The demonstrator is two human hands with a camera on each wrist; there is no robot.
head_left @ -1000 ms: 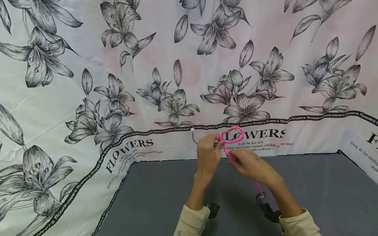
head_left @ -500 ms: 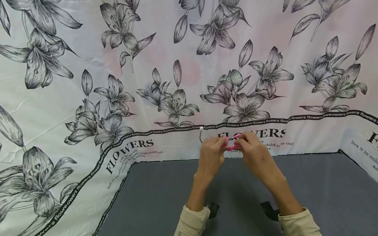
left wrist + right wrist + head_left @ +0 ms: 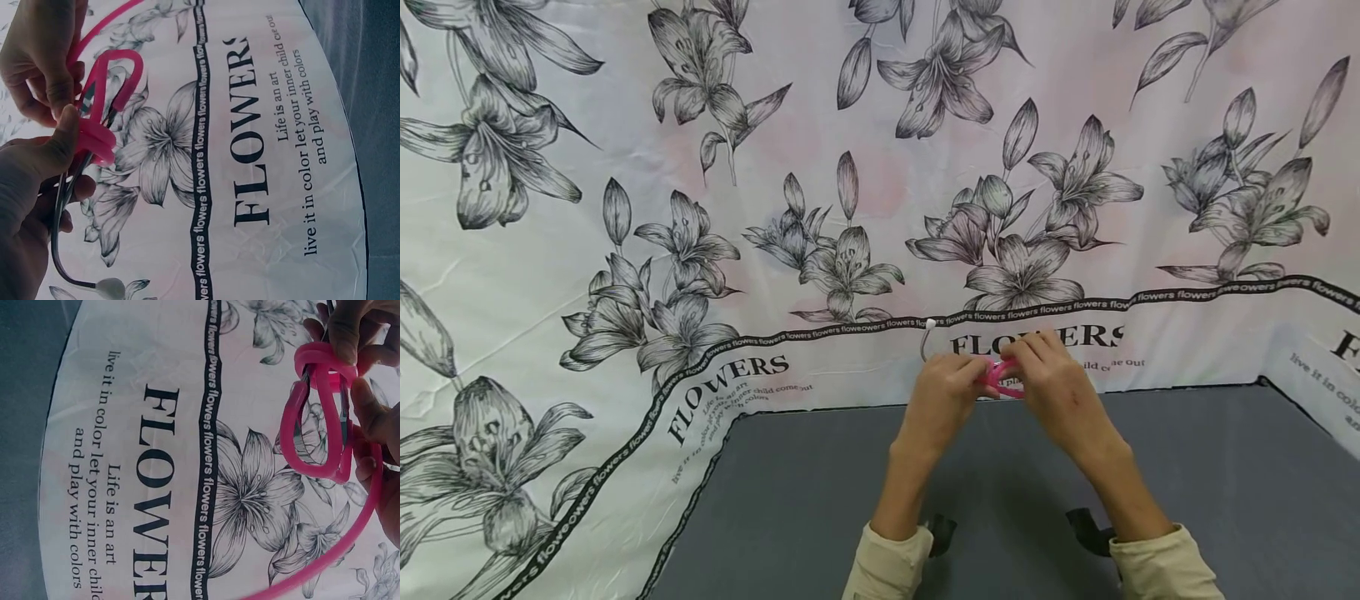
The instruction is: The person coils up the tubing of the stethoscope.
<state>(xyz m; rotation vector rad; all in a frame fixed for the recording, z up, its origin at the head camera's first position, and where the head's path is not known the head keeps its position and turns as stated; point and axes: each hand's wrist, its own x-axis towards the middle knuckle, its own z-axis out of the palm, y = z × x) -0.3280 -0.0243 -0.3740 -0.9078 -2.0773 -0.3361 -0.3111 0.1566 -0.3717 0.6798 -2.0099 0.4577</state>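
Note:
Both hands hold a stethoscope with pink tubing (image 3: pixel 1004 385) up in front of the printed cloth. My left hand (image 3: pixel 942 404) pinches it where the tubing wraps in coils (image 3: pixel 325 357) around the metal ear tubes (image 3: pixel 57 240), thumb on top. One ear tube curves out past this hand and ends in a white ear tip (image 3: pixel 110 288). My right hand (image 3: pixel 1063 400) pinches the tubing between thumb and fingers, beside a bent pink loop (image 3: pixel 289 428). From there a long run of tubing (image 3: pixel 337 551) leads away. The chest piece is out of sight.
Below the hands lies a dark grey tabletop (image 3: pixel 790 500). Behind it rises a white cloth (image 3: pixel 880 275) with printed lilies and lettering. A black strap piece (image 3: pixel 943 533) shows by the left cuff, another black strap (image 3: pixel 1086 532) by the right.
The right hand has moved up, level with the left, and the raised pink loop is now low between them. The ear tip has shifted right. The chest piece, earlier near the right wrist, is hidden.

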